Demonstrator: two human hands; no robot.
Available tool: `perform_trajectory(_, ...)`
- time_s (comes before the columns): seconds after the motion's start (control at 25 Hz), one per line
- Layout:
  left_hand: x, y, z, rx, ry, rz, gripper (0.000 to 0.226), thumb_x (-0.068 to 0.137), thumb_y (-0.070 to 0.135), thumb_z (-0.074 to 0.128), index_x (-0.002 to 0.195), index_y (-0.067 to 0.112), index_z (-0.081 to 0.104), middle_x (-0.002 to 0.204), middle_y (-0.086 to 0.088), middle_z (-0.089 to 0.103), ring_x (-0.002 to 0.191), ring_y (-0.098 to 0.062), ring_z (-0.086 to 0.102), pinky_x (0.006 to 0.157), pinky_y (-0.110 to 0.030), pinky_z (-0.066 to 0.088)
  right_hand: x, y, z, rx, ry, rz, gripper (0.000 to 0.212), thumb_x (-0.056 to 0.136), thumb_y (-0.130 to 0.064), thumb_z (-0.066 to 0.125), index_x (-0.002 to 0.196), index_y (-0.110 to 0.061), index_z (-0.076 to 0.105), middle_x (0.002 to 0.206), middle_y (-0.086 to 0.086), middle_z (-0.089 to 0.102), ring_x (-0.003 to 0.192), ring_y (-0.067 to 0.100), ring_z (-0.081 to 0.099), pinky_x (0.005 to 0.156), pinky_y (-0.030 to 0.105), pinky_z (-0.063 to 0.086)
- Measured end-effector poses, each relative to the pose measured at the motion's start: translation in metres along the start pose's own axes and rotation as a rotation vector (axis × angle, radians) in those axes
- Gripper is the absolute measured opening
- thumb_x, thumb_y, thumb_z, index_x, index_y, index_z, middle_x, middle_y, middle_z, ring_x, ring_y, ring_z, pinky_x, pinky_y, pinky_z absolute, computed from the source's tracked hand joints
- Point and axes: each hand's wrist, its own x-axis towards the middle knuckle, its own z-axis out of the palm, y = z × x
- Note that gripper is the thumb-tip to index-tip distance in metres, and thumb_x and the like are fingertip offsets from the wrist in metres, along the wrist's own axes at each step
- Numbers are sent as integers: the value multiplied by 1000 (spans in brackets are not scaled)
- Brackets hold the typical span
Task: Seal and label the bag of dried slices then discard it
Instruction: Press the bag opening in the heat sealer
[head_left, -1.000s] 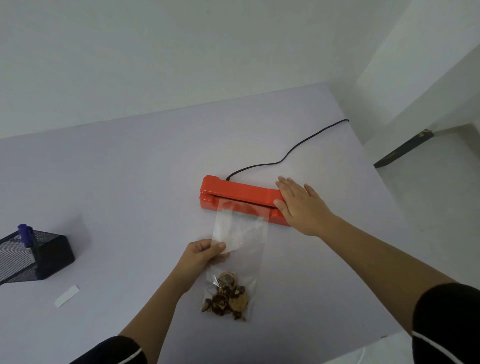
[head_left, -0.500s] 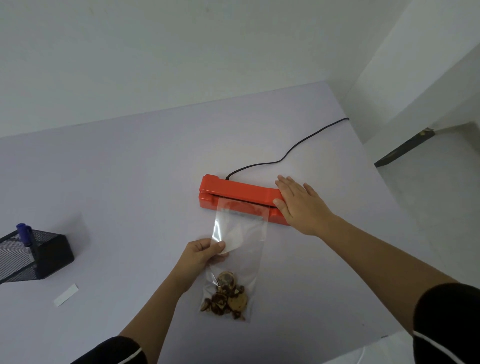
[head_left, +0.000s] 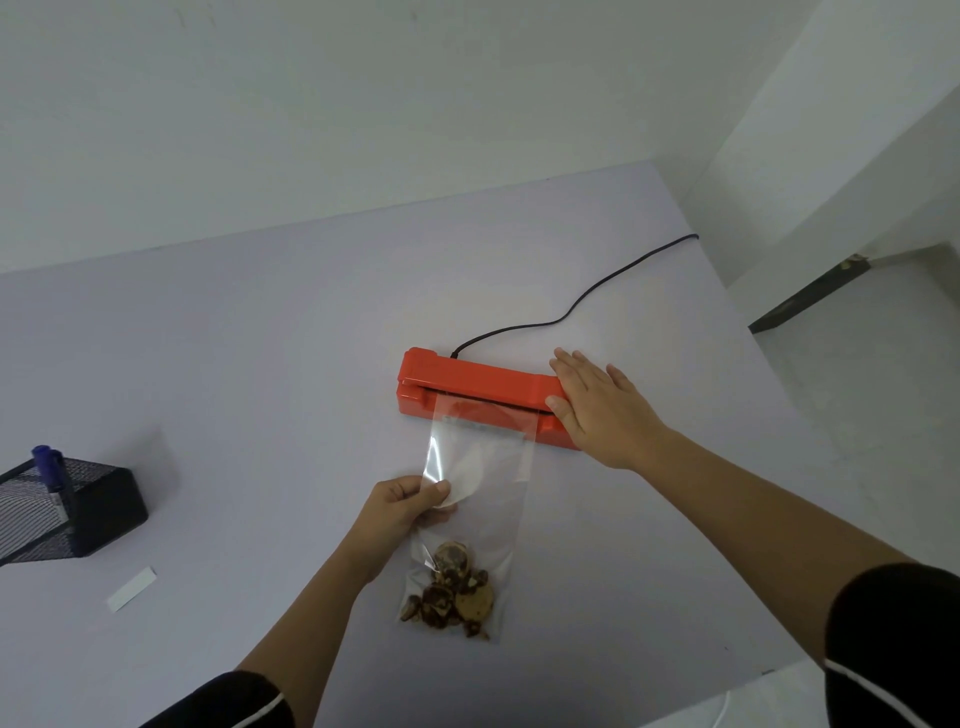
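A clear plastic bag (head_left: 483, 483) lies on the table with its open top tucked into the jaws of an orange heat sealer (head_left: 467, 382). Brown dried slices (head_left: 452, 592) sit bunched at the bag's near end. My left hand (head_left: 402, 512) pinches the bag's left edge about midway. My right hand (head_left: 597, 408) lies flat, fingers spread, on the right end of the sealer's lid. A white label strip (head_left: 131, 589) rests on the table at the near left.
A black mesh pen holder (head_left: 72, 512) with a blue marker (head_left: 49, 465) stands at the left edge. The sealer's black cord (head_left: 571, 306) runs off the table's far right edge. The table's right edge (head_left: 769, 410) drops to the floor.
The sealer's lid looks slightly raised at its left end now, with a gap over the bag's top. Both hands stay nearly where they were.
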Motion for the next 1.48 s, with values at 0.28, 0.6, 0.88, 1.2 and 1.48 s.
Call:
perform_trajectory(0.28,1,1,2,-2,-8,-16,27,87,18,63,88,-8,68,93,-20,69,94,-32,68,74,-21,55,0,2,0,3,-12,-2,57,100,-41,17,148,-14,8,159,1,4,146,15,0,118,40,6)
perform_trajectory(0.6,-12,18,15,40,103,-10,17,89,14,61,81,-1,67,67,-4,67,60,-8,65,55,-13,48,-1,-3,-25,23,-60,-58,64,98,-48,17,148,-14,-3,158,3,-7,145,16,-8,117,41,-2)
perform_trajectory(0.88,-20,21,18,131,166,2,25,88,19,64,64,11,63,68,-5,65,55,-7,58,54,-16,46,-14,-50,-117,-20,234,-217,64,85,-49,55,137,-21,31,123,3,54,120,25,45,112,49,16)
perform_trajectory(1.2,-26,23,21,210,232,31,22,87,21,65,69,8,65,69,-5,66,59,-11,59,54,-12,46,22,-139,-157,614,201,-427,65,80,-40,68,134,-25,35,123,-3,59,120,18,49,104,42,36)
perform_trajectory(1.48,-26,26,20,252,283,1,16,86,21,63,79,7,68,76,-4,70,64,-9,63,56,-14,47,45,-105,-125,879,137,-345,52,91,-28,57,137,-22,34,140,-2,46,132,9,38,100,22,28)
